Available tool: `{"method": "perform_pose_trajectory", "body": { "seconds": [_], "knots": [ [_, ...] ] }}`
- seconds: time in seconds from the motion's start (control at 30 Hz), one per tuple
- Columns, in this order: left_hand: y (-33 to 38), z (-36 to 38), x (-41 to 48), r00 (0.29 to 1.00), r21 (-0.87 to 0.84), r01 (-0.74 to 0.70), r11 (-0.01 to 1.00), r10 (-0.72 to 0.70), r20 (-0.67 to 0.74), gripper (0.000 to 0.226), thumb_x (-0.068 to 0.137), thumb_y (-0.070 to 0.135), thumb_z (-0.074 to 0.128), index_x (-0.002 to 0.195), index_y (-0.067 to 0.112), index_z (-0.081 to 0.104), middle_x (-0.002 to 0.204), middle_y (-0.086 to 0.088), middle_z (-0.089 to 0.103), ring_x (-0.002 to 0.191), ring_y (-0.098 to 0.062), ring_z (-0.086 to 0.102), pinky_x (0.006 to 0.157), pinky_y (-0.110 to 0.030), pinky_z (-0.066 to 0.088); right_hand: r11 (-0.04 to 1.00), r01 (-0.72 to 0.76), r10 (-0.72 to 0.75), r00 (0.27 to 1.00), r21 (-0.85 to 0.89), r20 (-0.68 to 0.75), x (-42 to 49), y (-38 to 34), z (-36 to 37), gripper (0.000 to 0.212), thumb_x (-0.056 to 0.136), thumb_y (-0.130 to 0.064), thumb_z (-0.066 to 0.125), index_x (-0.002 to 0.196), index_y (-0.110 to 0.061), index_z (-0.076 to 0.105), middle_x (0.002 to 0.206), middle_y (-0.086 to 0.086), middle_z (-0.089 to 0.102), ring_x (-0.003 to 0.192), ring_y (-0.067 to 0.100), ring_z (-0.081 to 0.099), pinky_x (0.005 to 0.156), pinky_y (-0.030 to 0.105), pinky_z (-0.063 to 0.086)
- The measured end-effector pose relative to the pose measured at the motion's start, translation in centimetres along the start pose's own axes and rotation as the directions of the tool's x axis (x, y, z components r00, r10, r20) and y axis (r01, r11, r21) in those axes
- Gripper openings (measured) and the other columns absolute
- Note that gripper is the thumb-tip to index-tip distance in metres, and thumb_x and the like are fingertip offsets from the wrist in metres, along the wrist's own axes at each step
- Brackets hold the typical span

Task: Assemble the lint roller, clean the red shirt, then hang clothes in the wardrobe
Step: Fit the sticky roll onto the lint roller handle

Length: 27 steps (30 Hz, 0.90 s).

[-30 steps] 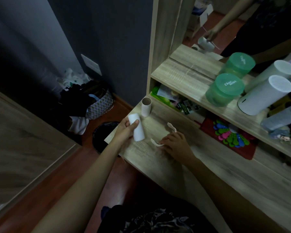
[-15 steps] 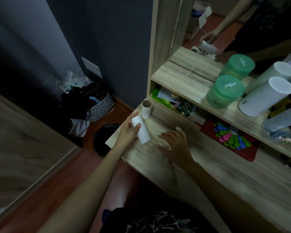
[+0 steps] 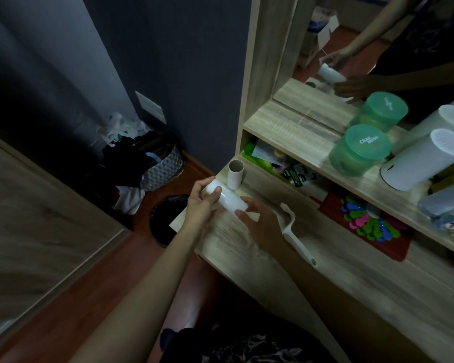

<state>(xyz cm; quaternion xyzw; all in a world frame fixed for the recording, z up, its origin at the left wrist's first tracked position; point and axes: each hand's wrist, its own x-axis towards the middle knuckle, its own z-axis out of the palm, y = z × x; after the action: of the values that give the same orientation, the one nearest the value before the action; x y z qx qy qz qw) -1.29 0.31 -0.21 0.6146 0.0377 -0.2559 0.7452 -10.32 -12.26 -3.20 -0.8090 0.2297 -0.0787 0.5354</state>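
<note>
My left hand (image 3: pixel 203 203) grips the far end of a white lint roll (image 3: pixel 227 198), held tilted just above the left end of the wooden desk (image 3: pixel 333 279). My right hand (image 3: pixel 262 225) pinches the roll's near end between thumb and fingers. The white lint roller handle (image 3: pixel 296 239) lies flat on the desk just right of my right wrist, apart from the roll. An empty cardboard core (image 3: pixel 236 174) stands upright behind the roll. No red shirt is in view.
Two green lidded jars (image 3: pixel 359 150) and a white cylinder (image 3: pixel 419 163) stand on the shelf below a mirror. A red mat with coloured shapes (image 3: pixel 370 226) lies under the shelf. On the floor left of the desk are a black bin (image 3: pixel 165 221) and a full laundry basket (image 3: pixel 163 166).
My right hand left the handle on the desk and moved left to the roll. My left hand tipped the roll from upright to nearly level.
</note>
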Motion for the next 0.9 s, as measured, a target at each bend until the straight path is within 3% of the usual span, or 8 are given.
{"method": "perform_pose_trajectory", "body": {
  "seconds": [0.1,0.2,0.27,0.37,0.5,0.63,0.77,0.9],
  "knots": [
    [0.3,-1.0,0.5,0.999,0.115,0.007,0.993,-0.010,0.031,0.034,0.087,0.017,0.070,0.118,0.020,0.056,0.116,-0.017,0.059,0.098,-0.020,0.066,0.074,-0.030,0.059,0.997,0.064,-0.064,0.998,-0.031,0.008,0.4,0.0,-0.9,0.035,0.089,-0.025,0.063,0.121,-0.012,0.056,0.114,0.002,0.061,0.094,-0.002,0.055,0.078,0.006,0.044],
    [0.7,-1.8,0.7,0.989,0.169,0.030,0.985,-0.054,0.141,0.042,0.087,0.014,0.068,0.125,0.026,0.054,0.110,-0.009,0.060,0.098,-0.022,0.068,0.076,-0.031,0.060,0.997,0.077,-0.077,0.997,0.007,0.014,1.1,-0.2,-1.5,0.048,0.086,-0.037,0.059,0.125,-0.009,0.054,0.123,0.011,0.059,0.107,0.020,0.059,0.089,0.038,0.052],
    [0.5,-2.2,0.7,0.975,0.171,0.061,0.983,-0.095,0.202,0.040,0.090,0.009,0.064,0.127,0.022,0.056,0.110,-0.007,0.059,0.094,-0.024,0.070,0.078,-0.032,0.060,0.993,0.107,-0.106,0.994,0.042,-0.011,1.4,-0.4,-1.9,0.052,0.085,-0.038,0.061,0.126,-0.007,0.053,0.123,0.013,0.058,0.108,0.025,0.060,0.087,0.045,0.054],
    [-0.2,-2.8,0.6,0.970,0.147,0.092,0.985,-0.122,0.210,0.036,0.091,0.004,0.061,0.126,0.013,0.058,0.116,-0.012,0.059,0.094,-0.025,0.069,0.083,-0.032,0.058,0.991,0.092,-0.090,0.996,0.100,-0.029,1.9,-0.6,-1.9,0.043,0.087,-0.020,0.065,0.126,-0.007,0.052,0.121,0.007,0.058,0.106,0.021,0.061,0.085,0.041,0.056],
    [-0.9,-3.4,0.7,0.971,0.149,0.091,0.985,-0.121,0.208,0.036,0.091,-0.001,0.059,0.126,0.008,0.058,0.117,-0.013,0.056,0.101,-0.023,0.064,0.083,-0.027,0.058,0.992,0.073,-0.077,0.996,0.101,0.041,2.1,-0.2,-2.2,0.040,0.083,-0.014,0.070,0.120,-0.008,0.057,0.115,0.001,0.059,0.102,0.023,0.064,0.076,0.041,0.059],
    [-1.1,-4.0,0.9,0.965,0.181,0.090,0.979,-0.131,0.229,0.036,0.092,0.000,0.057,0.126,0.012,0.058,0.123,-0.016,0.054,0.102,-0.020,0.062,0.083,-0.027,0.058,0.997,0.066,-0.071,0.989,0.046,0.127,2.1,0.1,-2.8,0.043,0.078,-0.013,0.075,0.117,-0.012,0.057,0.111,-0.001,0.061,0.098,0.019,0.066,0.075,0.030,0.059],
    [-0.9,-3.4,0.9,0.972,0.154,0.113,0.982,-0.141,0.188,0.033,0.097,0.004,0.050,0.127,0.016,0.056,0.118,-0.014,0.056,0.075,-0.008,0.068,0.065,-0.018,0.056,0.995,0.000,-0.010,0.995,0.101,0.104,1.7,0.0,-2.4,0.044,0.074,-0.012,0.078,0.112,-0.012,0.057,0.108,-0.002,0.062,0.093,0.015,0.066,0.074,0.023,0.057],
    [-0.7,-2.4,1.1,0.971,0.040,0.179,0.983,-0.183,0.155,0.033,0.100,0.011,0.048,0.133,0.011,0.051,0.120,-0.023,0.050,0.048,-0.008,0.063,0.050,-0.018,0.052,0.988,0.056,-0.064,0.997,0.141,0.050,1.3,0.1,-1.6,0.045,0.070,-0.009,0.081,0.106,-0.005,0.055,0.107,0.004,0.062,0.096,0.020,0.064,0.077,0.026,0.057]
  ]
}}
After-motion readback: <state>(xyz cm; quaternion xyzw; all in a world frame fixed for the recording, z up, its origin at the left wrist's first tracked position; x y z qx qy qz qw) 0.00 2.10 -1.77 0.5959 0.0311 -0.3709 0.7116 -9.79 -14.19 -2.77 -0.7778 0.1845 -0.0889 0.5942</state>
